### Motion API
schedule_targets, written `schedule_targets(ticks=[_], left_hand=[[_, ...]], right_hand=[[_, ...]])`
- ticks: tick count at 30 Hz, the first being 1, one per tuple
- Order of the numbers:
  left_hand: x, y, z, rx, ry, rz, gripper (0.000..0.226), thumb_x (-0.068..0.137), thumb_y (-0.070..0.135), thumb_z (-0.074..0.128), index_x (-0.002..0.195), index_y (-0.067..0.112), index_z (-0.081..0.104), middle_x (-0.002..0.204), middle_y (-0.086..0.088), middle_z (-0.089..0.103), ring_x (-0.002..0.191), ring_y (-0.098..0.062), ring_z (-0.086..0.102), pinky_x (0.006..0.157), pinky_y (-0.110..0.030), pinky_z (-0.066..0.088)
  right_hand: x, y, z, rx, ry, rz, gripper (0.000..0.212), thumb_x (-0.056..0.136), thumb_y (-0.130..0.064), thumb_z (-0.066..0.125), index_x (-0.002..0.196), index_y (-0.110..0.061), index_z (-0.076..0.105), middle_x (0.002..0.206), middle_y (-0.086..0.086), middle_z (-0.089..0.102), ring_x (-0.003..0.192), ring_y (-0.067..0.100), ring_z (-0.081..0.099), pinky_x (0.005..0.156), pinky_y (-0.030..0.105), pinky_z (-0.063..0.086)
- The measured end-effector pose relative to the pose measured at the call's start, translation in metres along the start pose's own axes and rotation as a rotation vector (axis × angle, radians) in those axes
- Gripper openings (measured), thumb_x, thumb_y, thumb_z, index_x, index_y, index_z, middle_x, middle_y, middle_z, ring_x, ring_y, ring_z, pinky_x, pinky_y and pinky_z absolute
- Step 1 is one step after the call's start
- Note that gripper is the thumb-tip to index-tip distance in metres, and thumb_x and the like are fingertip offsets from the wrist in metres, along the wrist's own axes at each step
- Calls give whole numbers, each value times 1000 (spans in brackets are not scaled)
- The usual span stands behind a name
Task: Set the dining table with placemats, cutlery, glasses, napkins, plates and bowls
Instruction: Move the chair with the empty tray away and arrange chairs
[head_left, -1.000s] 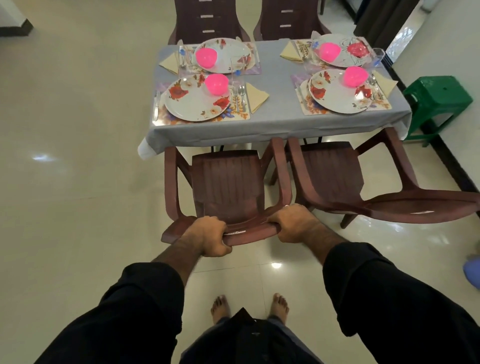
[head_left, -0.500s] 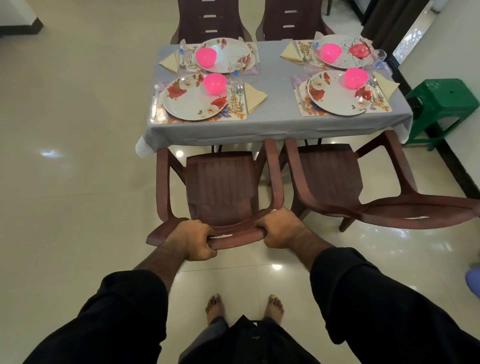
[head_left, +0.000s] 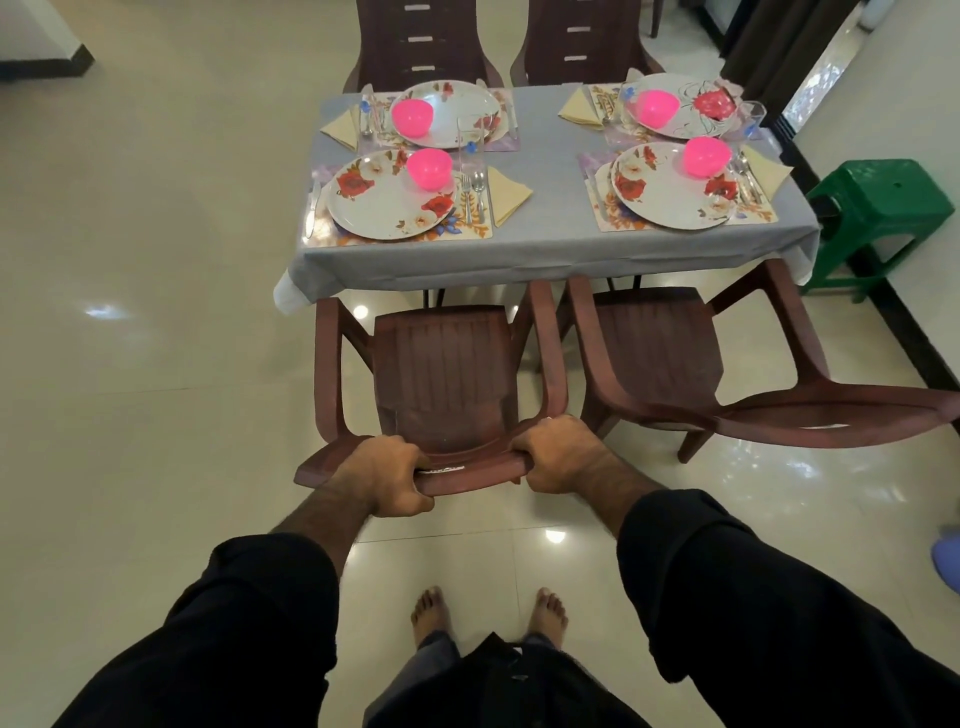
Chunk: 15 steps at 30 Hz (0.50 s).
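Grey-clothed table (head_left: 550, 244) on glossy cream floor tiles (head_left: 130, 415) — green stool (head_left: 883, 208) alongside.

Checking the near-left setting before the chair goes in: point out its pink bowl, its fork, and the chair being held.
pink bowl (head_left: 429, 168), head view, on its outer wall.
fork (head_left: 467, 200), head view, on its handle.
chair (head_left: 441, 374), head view, on its seat.
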<state>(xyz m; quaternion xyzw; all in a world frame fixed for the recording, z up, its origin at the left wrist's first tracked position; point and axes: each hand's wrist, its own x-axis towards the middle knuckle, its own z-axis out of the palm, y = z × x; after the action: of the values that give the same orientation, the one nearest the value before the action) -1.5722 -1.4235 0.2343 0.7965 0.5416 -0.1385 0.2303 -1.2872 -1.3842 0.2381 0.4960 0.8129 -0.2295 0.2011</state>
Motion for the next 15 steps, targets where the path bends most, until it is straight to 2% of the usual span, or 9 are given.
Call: schedule_targets(ticks=[2, 4, 6, 8, 11, 13, 15], left_hand=[[0, 0, -1, -8, -1, -16, 50, 71, 66, 61, 103, 32, 77, 80, 17, 70, 72, -9, 63, 72, -26, 54], [-1, -1, -2, -72, -32, -23, 67, 70, 79, 65, 123, 39, 72, 101, 19, 75, 89, -9, 68, 87, -31, 58], [-6, -1, -6, -180, -113, -58, 105, 60, 96, 67, 149, 43, 53, 135, 15, 68, 118, -14, 66, 104, -36, 54], [-13, -6, -12, -242, -125, -127, 126, 54, 105, 62, 160, 42, 38, 154, 6, 55, 136, -22, 56, 113, -40, 48], [-27, -25, -17, -313, -14, -197, 121, 59, 108, 52, 160, 42, 38, 157, 3, 54, 138, -20, 55, 114, -42, 47], [-40, -43, -16, -347, 39, -236, 116, 65, 106, 48, 159, 39, 41, 156, 4, 55, 138, -20, 54, 114, -43, 47], [-52, -65, -13, -360, 87, -278, 114, 66, 107, 43, 158, 40, 42, 154, 2, 56, 138, -22, 54, 114, -44, 47]], right_hand=[[0, 0, -1, 10, 6, -8, 27, 88, -38, 70, 115, -33, 69, 97, -9, 69, 92, 16, 65, 98, 47, 57], [-1, 0, -7, 12, -23, -28, 39, 85, -43, 73, 121, -34, 64, 106, -8, 67, 101, 17, 64, 108, 52, 49], [-2, 0, -17, -16, -105, -72, 74, 77, -56, 79, 142, -35, 50, 132, -4, 61, 124, 23, 56, 120, 58, 30], [-4, -6, -30, 35, -176, -76, 105, 70, -69, 81, 157, -36, 33, 158, -1, 43, 144, 29, 41, 124, 60, 19], [4, -24, -35, 139, -156, -74, 111, 69, -90, 65, 161, -40, 26, 169, -1, 30, 153, 33, 29, 124, 60, 21], [10, -41, -31, 169, -117, -85, 109, 70, -98, 50, 160, -40, 27, 167, 1, 33, 152, 32, 32, 124, 59, 22], [17, -64, -28, 190, -88, -92, 105, 75, -98, 44, 160, -38, 29, 165, 2, 37, 150, 31, 36, 124, 58, 22]])
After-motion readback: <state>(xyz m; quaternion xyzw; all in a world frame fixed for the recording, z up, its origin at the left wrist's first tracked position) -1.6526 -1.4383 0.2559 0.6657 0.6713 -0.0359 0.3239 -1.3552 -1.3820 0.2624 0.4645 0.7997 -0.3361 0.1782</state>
